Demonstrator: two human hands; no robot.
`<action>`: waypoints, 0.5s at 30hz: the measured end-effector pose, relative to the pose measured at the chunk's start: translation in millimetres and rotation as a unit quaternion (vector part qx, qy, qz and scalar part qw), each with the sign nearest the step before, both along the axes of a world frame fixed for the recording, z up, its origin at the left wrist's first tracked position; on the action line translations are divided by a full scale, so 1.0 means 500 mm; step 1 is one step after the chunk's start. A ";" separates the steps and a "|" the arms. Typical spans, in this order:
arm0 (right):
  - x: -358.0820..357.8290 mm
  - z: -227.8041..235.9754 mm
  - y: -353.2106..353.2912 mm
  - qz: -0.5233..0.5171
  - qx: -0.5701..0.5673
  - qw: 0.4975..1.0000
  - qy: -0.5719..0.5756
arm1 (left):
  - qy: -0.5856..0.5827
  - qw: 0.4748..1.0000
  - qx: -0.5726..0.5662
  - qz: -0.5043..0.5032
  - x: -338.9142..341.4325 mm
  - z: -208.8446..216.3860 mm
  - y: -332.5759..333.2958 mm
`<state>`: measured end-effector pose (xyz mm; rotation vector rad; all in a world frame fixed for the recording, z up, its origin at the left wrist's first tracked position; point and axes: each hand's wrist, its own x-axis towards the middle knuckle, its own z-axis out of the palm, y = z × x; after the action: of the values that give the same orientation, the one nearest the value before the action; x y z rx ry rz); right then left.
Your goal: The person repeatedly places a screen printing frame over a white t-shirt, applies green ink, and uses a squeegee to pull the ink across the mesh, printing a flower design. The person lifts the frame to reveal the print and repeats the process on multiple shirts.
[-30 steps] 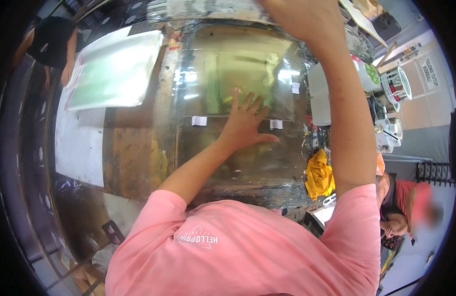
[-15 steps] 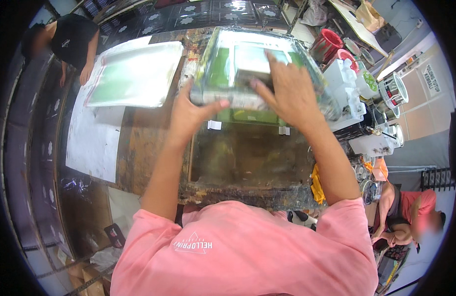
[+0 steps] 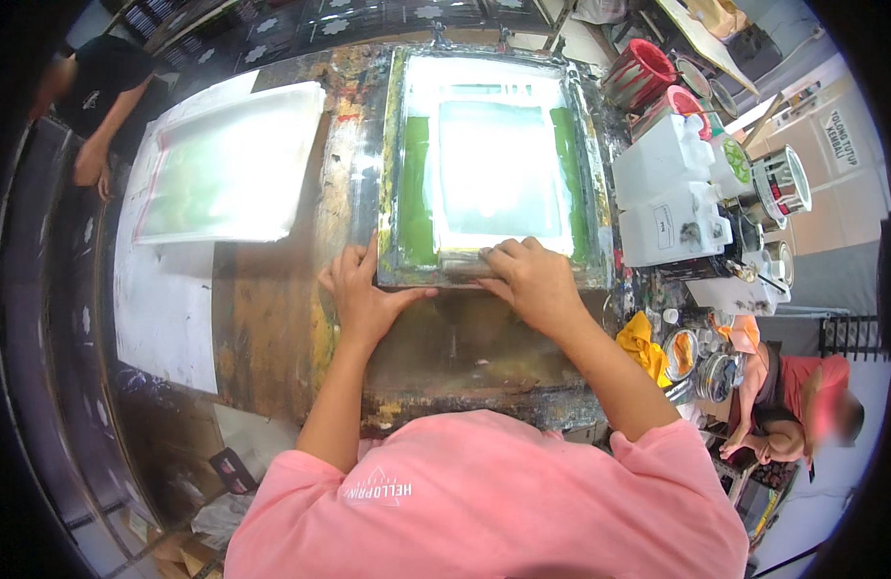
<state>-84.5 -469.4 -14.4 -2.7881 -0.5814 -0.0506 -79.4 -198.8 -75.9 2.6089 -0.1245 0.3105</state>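
Note:
A screen printing frame (image 3: 590,251) lies flat on the stained table, its mesh green at the sides with a pale, wet-looking white area in the middle. My left hand (image 3: 360,294) grips the near left corner, thumb stretched along the front edge and index finger up the side. At the near end of the mesh, my right hand (image 3: 537,285) is closed on a squeegee (image 3: 460,262), mostly hidden under the fingers. Left of the frame, a stack of translucent sheets (image 3: 228,169) with a greenish tint rests on white paper (image 3: 165,318).
Paint-smeared tubs (image 3: 643,72) and a white plastic container (image 3: 662,193) crowd the right side. A yellow cloth (image 3: 640,345) lies by jars at the near right. One person (image 3: 108,87) stands at the far left; another person (image 3: 812,396) sits at the lower right.
The screen frame, tilted up before, now lies flat, covering the green printed area beneath. My right hand has moved toward me with the squeegee. The person at far left has shifted left.

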 end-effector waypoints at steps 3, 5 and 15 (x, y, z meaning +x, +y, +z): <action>0.048 -0.027 -0.008 0.015 0.007 0.998 -0.060 | -0.006 1.000 -0.011 -0.010 -0.004 -0.002 0.005; 0.117 -0.042 -0.017 0.012 -0.006 0.996 -0.086 | 0.000 1.000 -0.007 -0.012 0.000 0.002 0.006; 0.543 0.007 -0.082 0.018 -0.014 0.999 -0.025 | -0.052 0.998 -0.010 -0.017 0.006 -0.003 0.012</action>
<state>186.8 -510.4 -10.9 -2.8104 -0.6497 -0.1048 -76.3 -192.7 -77.3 2.5677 -0.2014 0.4335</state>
